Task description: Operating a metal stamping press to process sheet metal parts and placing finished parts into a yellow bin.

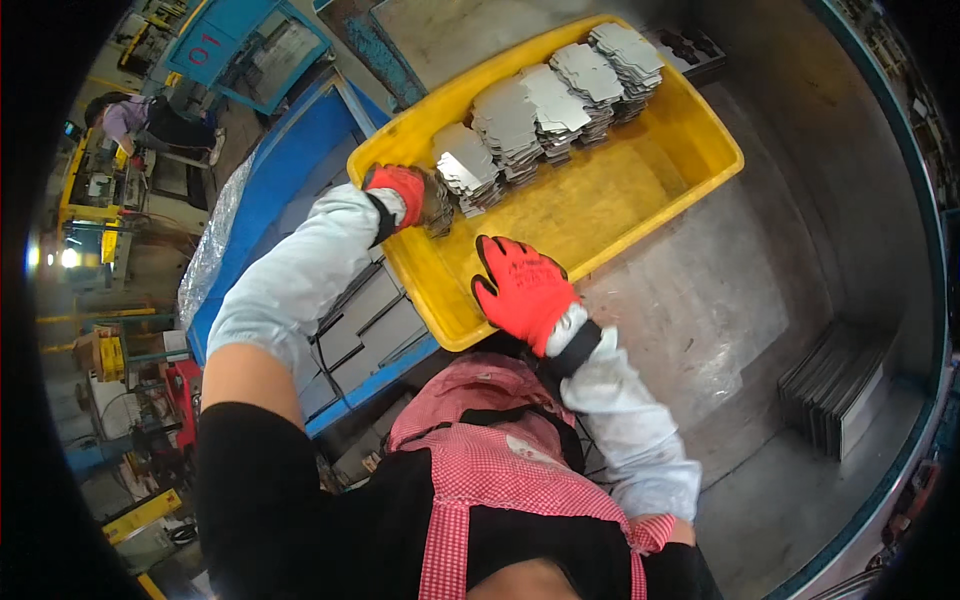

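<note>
A yellow plastic bin [640, 235] holds several stacks of thin, notched metal plates [505, 125] in a row along its far side. At the bin's left end, my left hand [400, 192] in a red glove is closed on the edge of a short stack of metal plates [437, 207]; part of its fingers is hidden. My right hand [525, 290], also red-gloved, hovers by the near rim of the bin. Its thumb and fingers are apart, with nothing seen between them.
The bin rests on a metal surface [690, 320] with a raised wall at right. Thin panels [835, 390] stand there, and more plates [895, 80] lie beyond the wall. A blue crate [250, 240] with grey pieces is at left. Another person [150, 125] works at far left.
</note>
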A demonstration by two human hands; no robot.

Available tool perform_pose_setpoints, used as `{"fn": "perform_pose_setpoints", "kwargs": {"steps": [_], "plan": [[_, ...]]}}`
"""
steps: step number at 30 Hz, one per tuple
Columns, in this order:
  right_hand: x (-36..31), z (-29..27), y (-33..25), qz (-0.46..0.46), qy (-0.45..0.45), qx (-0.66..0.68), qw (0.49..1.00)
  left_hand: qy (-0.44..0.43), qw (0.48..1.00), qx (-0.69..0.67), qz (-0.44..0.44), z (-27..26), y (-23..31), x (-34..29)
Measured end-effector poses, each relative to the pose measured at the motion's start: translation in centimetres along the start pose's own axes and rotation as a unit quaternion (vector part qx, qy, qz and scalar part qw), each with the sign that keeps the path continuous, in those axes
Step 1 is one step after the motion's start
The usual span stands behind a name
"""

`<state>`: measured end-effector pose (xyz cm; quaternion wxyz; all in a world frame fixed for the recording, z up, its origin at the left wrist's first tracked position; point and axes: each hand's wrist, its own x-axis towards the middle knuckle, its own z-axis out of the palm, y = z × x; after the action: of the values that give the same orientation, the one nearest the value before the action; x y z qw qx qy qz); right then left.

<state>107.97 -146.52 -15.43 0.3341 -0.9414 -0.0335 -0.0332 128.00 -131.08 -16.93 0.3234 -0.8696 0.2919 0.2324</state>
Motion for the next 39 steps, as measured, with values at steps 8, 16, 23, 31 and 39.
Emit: {"fn": "perform_pose_setpoints", "kwargs": {"steps": [8, 16, 23, 31, 39], "plan": [[14.1, 6.2, 2.3, -0.213, -0.519, -0.125, 0.818, 0.074, 0.964, -0.182, 0.179, 1.6, -4.1, 4.1], [12.7, 16.9, 6.9, 0.170, -0.212, 0.183, 0.945, 0.035, 0.962, -0.174, 0.209, 0.5, -4.5, 4.1], [12.0, 16.7, 5.7, 0.232, -0.170, 0.236, 0.928, 0.150, 0.937, -0.244, 0.201, 1.5, -5.0, 2.4], [11.5, 16.2, 9.1, -0.075, -0.268, 0.139, 0.950, 0.458, 0.712, -0.530, 0.058, 0.9, -5.3, -2.8], [12.3, 15.4, 8.0, -0.042, -0.332, 0.075, 0.939, 0.528, 0.635, -0.563, -0.024, 3.1, -2.8, -1.7]]}}
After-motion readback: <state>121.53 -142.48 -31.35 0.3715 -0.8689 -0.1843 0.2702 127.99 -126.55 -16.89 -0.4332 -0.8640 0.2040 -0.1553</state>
